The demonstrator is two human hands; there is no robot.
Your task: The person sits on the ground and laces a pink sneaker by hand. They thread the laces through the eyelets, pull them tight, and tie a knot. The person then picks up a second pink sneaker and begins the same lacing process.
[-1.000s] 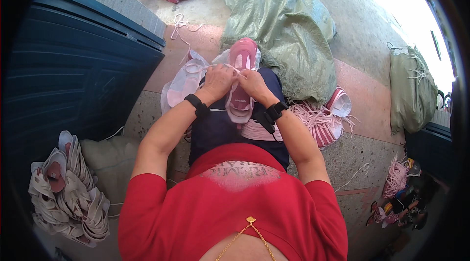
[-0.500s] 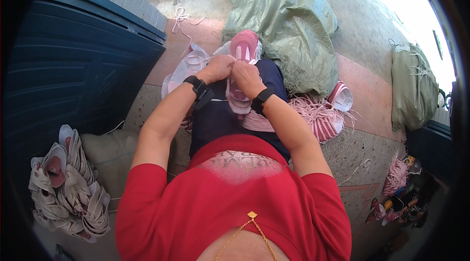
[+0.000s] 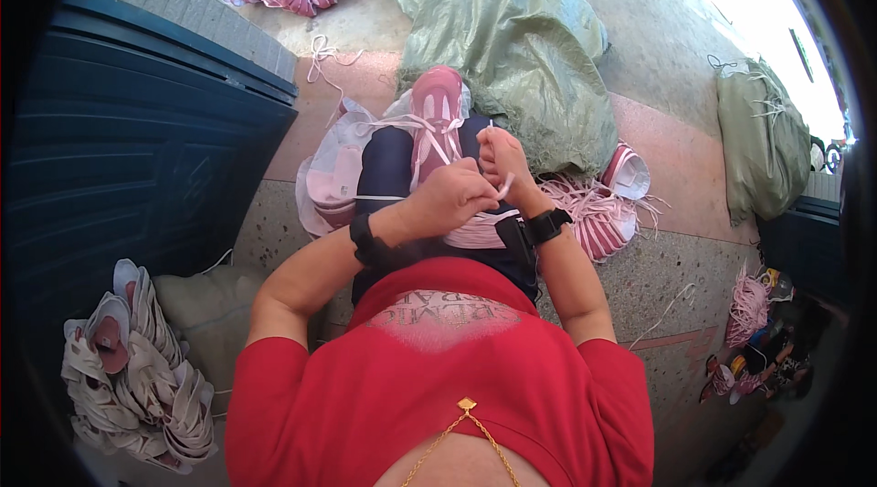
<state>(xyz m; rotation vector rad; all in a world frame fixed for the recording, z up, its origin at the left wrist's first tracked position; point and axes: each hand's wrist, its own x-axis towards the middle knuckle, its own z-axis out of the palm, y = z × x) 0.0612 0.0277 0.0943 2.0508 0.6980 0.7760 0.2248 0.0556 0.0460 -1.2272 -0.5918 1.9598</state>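
A pink shoe upper [image 3: 437, 96] lies across my lap, its toe pointing away from me. A white shoelace [image 3: 442, 132] runs across its eyelets, with loose lengths toward my hands. My left hand [image 3: 454, 195] is closed in a pinch on the lace, just right of the upper's near end. Close beside it, my right hand [image 3: 505, 161] is curled round the lace too, and a short white end shows above its fingers. The fingertips partly hide where the lace passes between the hands.
Stacked shoe pieces [image 3: 338, 178] lie left of my knees. Pink laced uppers [image 3: 603, 222] are heaped at the right, beside a large green woven sack [image 3: 512, 39]. Beige uppers [image 3: 137, 368] are piled lower left, near a dark blue metal panel [image 3: 155, 131]. Another filled sack [image 3: 763, 144] stands far right.
Both hands have moved from the upper's middle toward me and to the right, drawing the lace along. The upper is now more exposed, with lace crossing its eyelets.
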